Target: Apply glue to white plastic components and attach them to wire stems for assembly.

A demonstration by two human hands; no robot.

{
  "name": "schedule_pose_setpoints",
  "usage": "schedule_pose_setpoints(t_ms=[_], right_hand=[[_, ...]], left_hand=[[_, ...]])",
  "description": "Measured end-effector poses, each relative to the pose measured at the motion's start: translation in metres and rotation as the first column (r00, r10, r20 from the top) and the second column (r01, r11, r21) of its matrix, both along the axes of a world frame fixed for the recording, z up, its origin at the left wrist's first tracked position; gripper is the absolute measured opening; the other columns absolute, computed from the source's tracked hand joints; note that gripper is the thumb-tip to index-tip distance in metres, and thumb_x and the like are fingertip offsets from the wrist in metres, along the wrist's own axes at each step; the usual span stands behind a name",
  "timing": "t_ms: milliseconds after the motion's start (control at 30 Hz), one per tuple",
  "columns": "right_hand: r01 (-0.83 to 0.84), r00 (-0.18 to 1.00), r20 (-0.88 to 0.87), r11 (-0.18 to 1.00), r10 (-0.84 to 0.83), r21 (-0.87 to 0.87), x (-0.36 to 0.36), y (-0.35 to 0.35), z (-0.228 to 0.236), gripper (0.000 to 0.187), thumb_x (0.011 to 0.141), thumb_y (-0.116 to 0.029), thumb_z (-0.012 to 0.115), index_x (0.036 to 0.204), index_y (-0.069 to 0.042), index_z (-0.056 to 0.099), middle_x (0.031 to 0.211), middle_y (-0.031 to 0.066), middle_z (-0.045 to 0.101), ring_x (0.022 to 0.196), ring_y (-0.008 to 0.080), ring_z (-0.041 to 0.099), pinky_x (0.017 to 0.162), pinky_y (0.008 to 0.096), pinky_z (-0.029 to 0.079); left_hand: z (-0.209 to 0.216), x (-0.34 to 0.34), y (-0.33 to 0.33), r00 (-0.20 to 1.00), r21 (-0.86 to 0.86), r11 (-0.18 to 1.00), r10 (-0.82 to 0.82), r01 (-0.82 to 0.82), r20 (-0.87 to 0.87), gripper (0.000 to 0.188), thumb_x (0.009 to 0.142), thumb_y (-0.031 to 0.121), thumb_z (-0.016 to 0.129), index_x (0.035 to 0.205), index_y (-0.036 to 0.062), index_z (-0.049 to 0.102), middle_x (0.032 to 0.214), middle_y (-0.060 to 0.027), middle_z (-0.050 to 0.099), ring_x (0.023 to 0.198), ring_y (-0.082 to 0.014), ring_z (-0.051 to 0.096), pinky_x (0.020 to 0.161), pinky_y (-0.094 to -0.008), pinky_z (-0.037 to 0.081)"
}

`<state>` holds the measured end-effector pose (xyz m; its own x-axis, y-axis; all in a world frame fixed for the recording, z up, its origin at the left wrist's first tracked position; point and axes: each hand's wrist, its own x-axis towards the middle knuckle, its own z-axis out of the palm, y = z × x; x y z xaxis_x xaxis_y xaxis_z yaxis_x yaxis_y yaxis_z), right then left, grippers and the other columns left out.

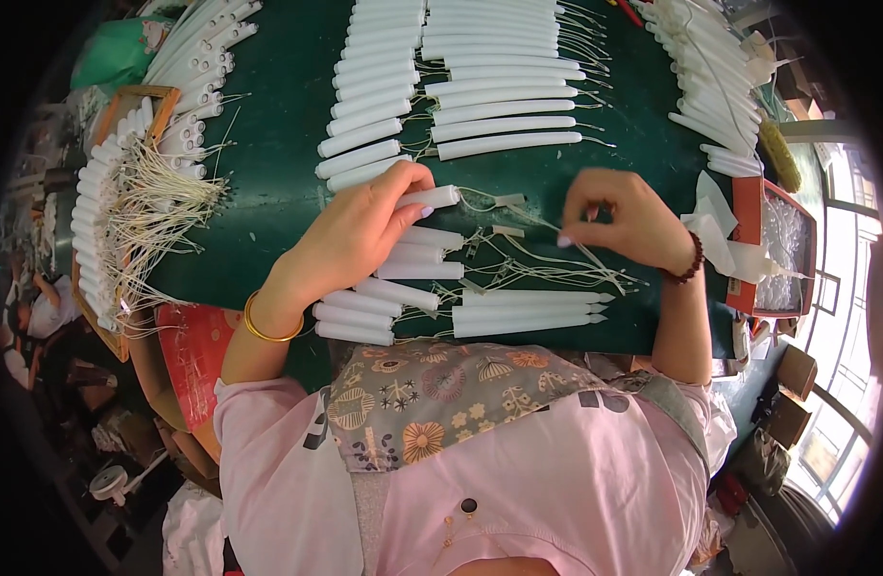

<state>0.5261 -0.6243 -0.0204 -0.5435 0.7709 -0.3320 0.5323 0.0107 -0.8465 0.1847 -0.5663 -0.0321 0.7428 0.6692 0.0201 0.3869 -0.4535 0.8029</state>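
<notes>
Here the left hand [350, 235] pinches a short white tube [430, 198] at mid-frame on the green bench [268, 192], grip narrow around its near end. It looks light, stiff and smooth; hold the body, not the flimsy wires [547, 264]. The right hand [624, 216] seems to nip one wire between closed fingertips.

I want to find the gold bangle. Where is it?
In the head view, the gold bangle is on the left wrist, low and left of centre, just behind the left hand that holds a white tube on the green table.
</notes>
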Motion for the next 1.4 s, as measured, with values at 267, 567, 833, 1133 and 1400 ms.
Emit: schedule_pose_setpoints(t_ms=[267,567,833,1133,1400], right_hand=[[0.158,0.987,-0.065,0.966,-0.147,0.206,-0.003,0.004,-0.014,0.012,0.096,-0.009,0.072,0.104,0.001,0.072,0.086,0.0051,0.068,0.077,0.0133,0.06,0.073,0.028,0.05],[0.201,0.971,-0.127,0.98,-0.2,-0.006,0.034,0.012,-0.012,0.036,0.104,-0.001,0.057,0.139,-0.001,0.066,0.091,0.005,0.071,0.073,0.0069,0.058,0.068,0.0227,0.052],[0.324,0.94,-0.084,0.942,-0.331,-0.082,0.05,0.007,0.006,0.035,0.1,-0.002,0.058,0.134,-0.002,0.069,0.095,0.0081,0.076,0.076,0.0071,0.069,0.072,0.0235,0.057],[0.271,0.682,0.282,0.59,-0.675,0.76,0.123,0.028,-0.035,0.029,0.093,-0.005,0.07,0.12,-0.013,0.076,0.108,0.0042,0.07,0.099,0.0179,0.069,0.086,0.0328,0.056],[-0.053,0.487,0.234,0.239,-0.841,0.97,0.108,0.035,-0.028,0.027,0.086,0.0,0.07,0.11,-0.013,0.073,0.11,0.0072,0.065,0.101,0.0263,0.066,0.088,0.038,0.055]], left_hand=[[0.025,-0.012,0.001,0.94,0.199,0.97,0.195,-0.142,-0.28,0.021,0.096,0.01,0.07,0.115,0.0032,0.063,0.1,-0.0136,0.072,0.086,-0.0319,0.066,0.079,-0.0389,0.051],[0.013,-0.009,0.004,0.955,0.564,0.819,0.238,-0.1,-0.176,0.016,0.085,0.017,0.081,0.096,0.0075,0.074,0.095,-0.0031,0.073,0.09,-0.0251,0.067,0.083,-0.0399,0.044],[-0.021,0.074,0.023,0.979,0.476,0.856,-0.17,0.204,-0.114,0.009,0.083,0.019,0.081,0.085,0.0113,0.076,0.082,-0.0019,0.068,0.086,-0.0242,0.064,0.083,-0.0387,0.041],[-0.008,0.077,0.031,0.99,0.29,0.95,-0.086,0.116,-0.114,0.008,0.084,0.011,0.077,0.078,0.0062,0.075,0.073,-0.0054,0.07,0.072,-0.0255,0.065,0.073,-0.0391,0.041],[-0.005,0.075,0.034,1.0,0.062,0.998,-0.01,0.008,0.028,0.009,0.085,0.006,0.079,0.085,-0.0017,0.074,0.075,-0.0075,0.07,0.062,-0.0174,0.061,0.064,-0.0316,0.046]])
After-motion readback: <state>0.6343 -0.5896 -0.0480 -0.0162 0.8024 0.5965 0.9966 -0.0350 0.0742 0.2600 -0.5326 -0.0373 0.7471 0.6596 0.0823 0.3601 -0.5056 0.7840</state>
